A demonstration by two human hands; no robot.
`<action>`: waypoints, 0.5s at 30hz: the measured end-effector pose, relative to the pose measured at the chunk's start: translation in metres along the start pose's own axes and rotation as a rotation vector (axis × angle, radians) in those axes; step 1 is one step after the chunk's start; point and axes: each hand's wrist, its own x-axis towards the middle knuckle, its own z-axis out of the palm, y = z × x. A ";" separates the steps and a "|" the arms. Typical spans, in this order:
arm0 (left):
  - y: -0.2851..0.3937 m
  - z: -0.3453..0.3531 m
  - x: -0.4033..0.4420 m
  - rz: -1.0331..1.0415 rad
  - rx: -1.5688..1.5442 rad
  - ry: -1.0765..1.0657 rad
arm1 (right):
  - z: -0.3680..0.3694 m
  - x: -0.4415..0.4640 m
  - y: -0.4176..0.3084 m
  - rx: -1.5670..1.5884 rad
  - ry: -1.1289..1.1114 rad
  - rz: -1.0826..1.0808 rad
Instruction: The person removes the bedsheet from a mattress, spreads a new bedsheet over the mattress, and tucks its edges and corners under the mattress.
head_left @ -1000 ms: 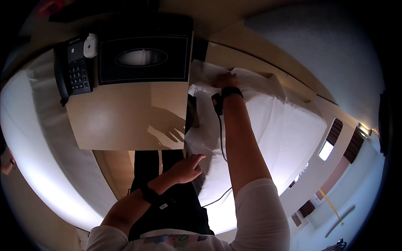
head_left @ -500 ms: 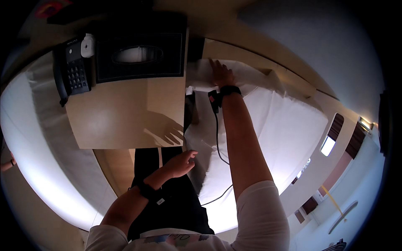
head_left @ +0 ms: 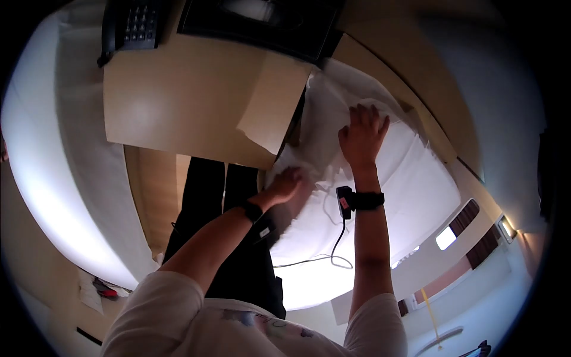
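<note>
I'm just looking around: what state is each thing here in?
Left hand: blurred, by the near bed's side; grip unclear.
Right hand: open, fingers spread, over the sheet.
Sheet: spread over the bed, creased.
Cable: slack, loosely looped.
Phone: top cut off by the picture's edge.
Tissue box: partly in view, white showing in its opening.
Wall light: lit.

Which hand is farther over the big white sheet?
The right hand, fingers spread over the white sheet; the left hand, blurred, is back near the sheet's edge.
</note>
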 end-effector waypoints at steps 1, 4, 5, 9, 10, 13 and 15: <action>-0.012 0.007 0.012 -0.129 -0.137 0.089 | 0.003 0.005 -0.003 -0.019 -0.091 0.001; -0.073 0.041 0.050 -0.383 -0.177 0.447 | 0.014 0.029 -0.018 -0.039 -0.251 -0.004; -0.077 0.035 0.051 -0.385 -0.192 0.444 | 0.020 0.040 -0.023 -0.028 -0.316 0.000; -0.081 0.006 0.043 -0.384 -0.106 0.247 | 0.068 0.071 -0.041 -0.258 -0.573 0.044; -0.082 0.005 0.042 -0.370 -0.158 0.202 | 0.070 0.075 -0.046 -0.160 -0.506 0.041; -0.069 0.014 0.045 -0.395 -0.274 0.071 | 0.077 0.065 -0.061 -0.068 -0.400 -0.063; -0.076 0.028 0.044 -0.250 -0.068 0.167 | 0.087 0.052 -0.070 -0.063 -0.351 -0.165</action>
